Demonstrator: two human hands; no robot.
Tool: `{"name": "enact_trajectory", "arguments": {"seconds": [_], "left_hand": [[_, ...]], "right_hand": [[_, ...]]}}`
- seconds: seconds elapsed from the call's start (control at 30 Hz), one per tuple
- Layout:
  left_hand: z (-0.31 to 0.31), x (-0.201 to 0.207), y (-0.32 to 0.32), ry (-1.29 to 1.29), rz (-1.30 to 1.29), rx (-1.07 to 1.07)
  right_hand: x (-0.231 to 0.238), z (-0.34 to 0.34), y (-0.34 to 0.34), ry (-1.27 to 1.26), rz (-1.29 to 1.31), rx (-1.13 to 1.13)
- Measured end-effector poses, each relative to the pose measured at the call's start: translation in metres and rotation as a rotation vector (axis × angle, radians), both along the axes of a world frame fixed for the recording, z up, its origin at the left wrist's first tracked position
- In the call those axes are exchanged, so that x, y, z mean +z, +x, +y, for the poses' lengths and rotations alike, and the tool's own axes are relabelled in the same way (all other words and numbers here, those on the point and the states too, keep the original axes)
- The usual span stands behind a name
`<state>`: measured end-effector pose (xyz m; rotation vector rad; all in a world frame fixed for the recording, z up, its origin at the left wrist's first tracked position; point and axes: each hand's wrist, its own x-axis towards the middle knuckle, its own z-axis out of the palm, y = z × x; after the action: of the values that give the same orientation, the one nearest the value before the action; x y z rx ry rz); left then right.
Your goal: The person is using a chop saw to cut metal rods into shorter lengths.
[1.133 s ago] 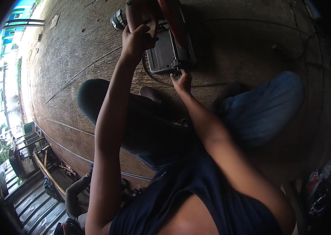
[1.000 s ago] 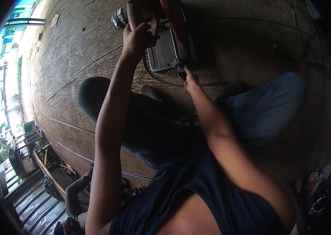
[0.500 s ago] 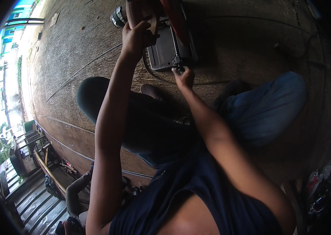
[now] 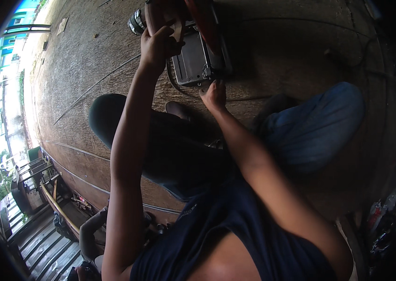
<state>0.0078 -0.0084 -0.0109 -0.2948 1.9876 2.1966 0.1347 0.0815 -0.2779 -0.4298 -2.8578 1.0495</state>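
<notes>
A chop saw with a dark grey base (image 4: 189, 63) stands on the ground in front of me, its upper part cut off by the top of the view. My left hand (image 4: 155, 47) is closed round the saw's loop-shaped handle (image 4: 179, 30), on the left side of the machine. A red part (image 4: 202, 28) slants over the base. At the base's near edge is a small metal vise screw (image 4: 206, 71). My right hand (image 4: 215, 96) is just below it, fingers curled at its crank end, which they mostly hide.
A thin rod (image 4: 97, 89) lies on the rough brown ground to the left, and a cable (image 4: 174, 84) curves round the base. My bent knees (image 4: 317, 122) flank the work area. A slatted metal surface (image 4: 48, 253) and another person's arm (image 4: 90, 234) are at lower left.
My right hand has shifted slightly left and down and turned at the vise crank. My left hand keeps its grip on the saw handle. The whole view has shifted slightly.
</notes>
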Motion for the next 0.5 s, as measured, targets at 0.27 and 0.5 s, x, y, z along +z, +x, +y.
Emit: {"name": "enact_trajectory", "arguments": {"seconds": [0.27, 0.5], "left_hand": [[0.002, 0.002, 0.0, -0.018, 0.015, 0.033], [0.003, 0.002, -0.001, -0.026, 0.016, 0.066]], "right_hand": [[0.006, 0.025, -0.026, -0.286, -0.202, -0.023], [-0.003, 0.036, -0.02, -0.755, -0.173, -0.269]]}}
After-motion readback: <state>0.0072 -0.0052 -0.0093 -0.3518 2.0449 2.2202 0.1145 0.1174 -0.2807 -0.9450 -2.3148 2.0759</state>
